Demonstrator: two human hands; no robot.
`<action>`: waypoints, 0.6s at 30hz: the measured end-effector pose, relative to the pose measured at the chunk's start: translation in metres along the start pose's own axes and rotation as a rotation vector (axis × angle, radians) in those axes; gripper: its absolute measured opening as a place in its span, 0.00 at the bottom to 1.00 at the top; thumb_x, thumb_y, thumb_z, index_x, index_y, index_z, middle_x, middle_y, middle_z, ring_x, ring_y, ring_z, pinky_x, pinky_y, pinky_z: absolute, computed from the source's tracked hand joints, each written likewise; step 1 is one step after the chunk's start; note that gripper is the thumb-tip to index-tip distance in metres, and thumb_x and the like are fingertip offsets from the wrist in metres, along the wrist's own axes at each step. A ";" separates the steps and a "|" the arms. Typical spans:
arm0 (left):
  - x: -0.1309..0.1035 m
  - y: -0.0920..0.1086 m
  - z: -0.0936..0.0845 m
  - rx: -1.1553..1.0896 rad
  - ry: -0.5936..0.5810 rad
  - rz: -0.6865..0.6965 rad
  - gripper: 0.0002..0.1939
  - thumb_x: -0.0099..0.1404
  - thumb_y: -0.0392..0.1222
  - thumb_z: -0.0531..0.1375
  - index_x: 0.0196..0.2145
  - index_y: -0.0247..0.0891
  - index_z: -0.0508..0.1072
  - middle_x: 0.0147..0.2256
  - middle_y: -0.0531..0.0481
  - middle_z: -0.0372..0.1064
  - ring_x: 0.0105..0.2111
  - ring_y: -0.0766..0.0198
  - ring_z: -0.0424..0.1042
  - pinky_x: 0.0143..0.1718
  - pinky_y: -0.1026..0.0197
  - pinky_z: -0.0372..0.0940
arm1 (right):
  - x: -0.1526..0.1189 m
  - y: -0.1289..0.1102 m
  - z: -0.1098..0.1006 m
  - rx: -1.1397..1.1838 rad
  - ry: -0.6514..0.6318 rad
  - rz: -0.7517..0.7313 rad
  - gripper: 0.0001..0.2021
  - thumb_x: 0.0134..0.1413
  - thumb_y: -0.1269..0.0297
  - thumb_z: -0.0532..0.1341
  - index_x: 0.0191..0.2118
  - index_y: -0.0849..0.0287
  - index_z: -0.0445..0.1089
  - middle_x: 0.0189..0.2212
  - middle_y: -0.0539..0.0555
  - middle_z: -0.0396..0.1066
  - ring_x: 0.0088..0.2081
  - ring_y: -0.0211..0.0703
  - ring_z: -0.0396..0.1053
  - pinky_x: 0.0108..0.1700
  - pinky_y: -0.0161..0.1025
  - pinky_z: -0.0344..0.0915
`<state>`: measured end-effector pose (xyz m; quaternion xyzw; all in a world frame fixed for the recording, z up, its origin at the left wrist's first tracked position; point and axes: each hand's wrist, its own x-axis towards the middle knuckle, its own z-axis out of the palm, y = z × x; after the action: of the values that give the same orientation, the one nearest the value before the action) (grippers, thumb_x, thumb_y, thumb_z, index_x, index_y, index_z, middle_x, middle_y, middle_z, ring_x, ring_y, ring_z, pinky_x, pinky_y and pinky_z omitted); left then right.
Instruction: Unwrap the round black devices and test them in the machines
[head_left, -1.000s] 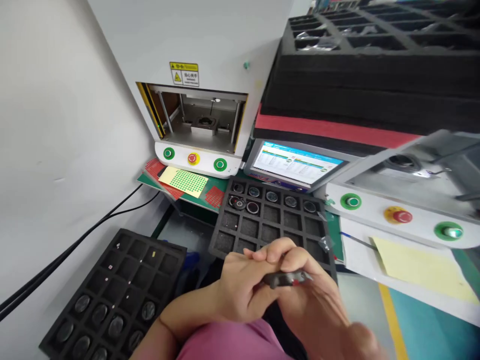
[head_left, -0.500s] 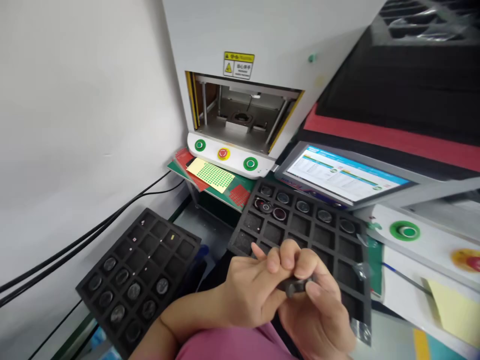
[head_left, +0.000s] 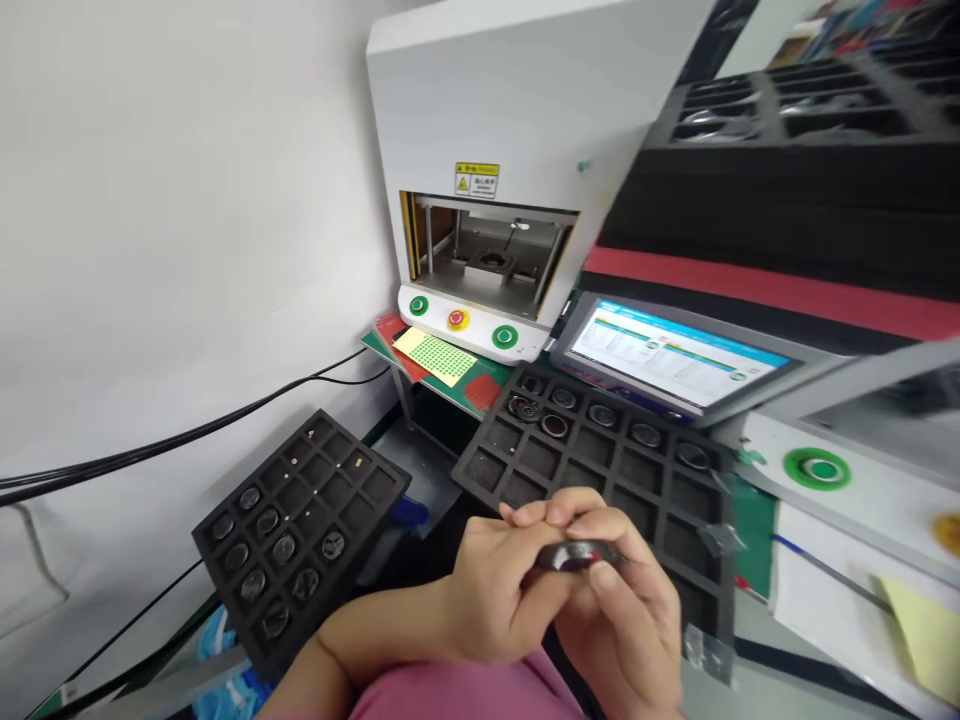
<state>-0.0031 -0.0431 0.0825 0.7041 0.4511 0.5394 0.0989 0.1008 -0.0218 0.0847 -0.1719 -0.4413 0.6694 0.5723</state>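
Beside a white wall, we hold a dark rounded part between the fingers of our left hand and right hand, its half-hidden long axis seemingly running crosswise, both hands touching it; beyond the fingers lies a foam tray, farther off a white machine

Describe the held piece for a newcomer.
Above the pink garment at bottom centre, the left hand and right hand meet. Between them is a dark, slim-looking piece with a red spot; unlike the round pieces in the tray beyond, it is held.
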 end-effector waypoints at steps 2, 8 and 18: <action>0.000 0.010 0.012 -0.033 -0.024 0.008 0.14 0.73 0.42 0.48 0.37 0.34 0.70 0.23 0.47 0.74 0.21 0.64 0.75 0.24 0.66 0.68 | -0.010 -0.007 -0.008 -0.079 0.054 -0.118 0.06 0.63 0.64 0.59 0.40 0.55 0.74 0.37 0.52 0.65 0.40 0.45 0.76 0.44 0.47 0.77; 0.008 0.032 0.040 -0.055 -0.153 0.072 0.15 0.74 0.42 0.48 0.38 0.33 0.71 0.29 0.43 0.78 0.27 0.61 0.79 0.30 0.66 0.71 | -0.028 -0.027 -0.026 -0.092 0.202 -0.274 0.07 0.64 0.63 0.58 0.40 0.55 0.73 0.35 0.52 0.65 0.40 0.43 0.75 0.46 0.47 0.76; 0.036 0.036 0.083 -0.183 -0.345 0.186 0.19 0.74 0.45 0.47 0.38 0.32 0.72 0.25 0.45 0.75 0.24 0.62 0.76 0.26 0.65 0.67 | -0.029 -0.057 -0.065 -0.010 0.253 -0.324 0.11 0.59 0.54 0.61 0.41 0.53 0.74 0.37 0.52 0.64 0.41 0.46 0.74 0.47 0.51 0.75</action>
<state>0.0865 -0.0079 0.0960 0.8127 0.3100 0.4561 0.1881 0.1921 -0.0254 0.0859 -0.1842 -0.3911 0.5394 0.7226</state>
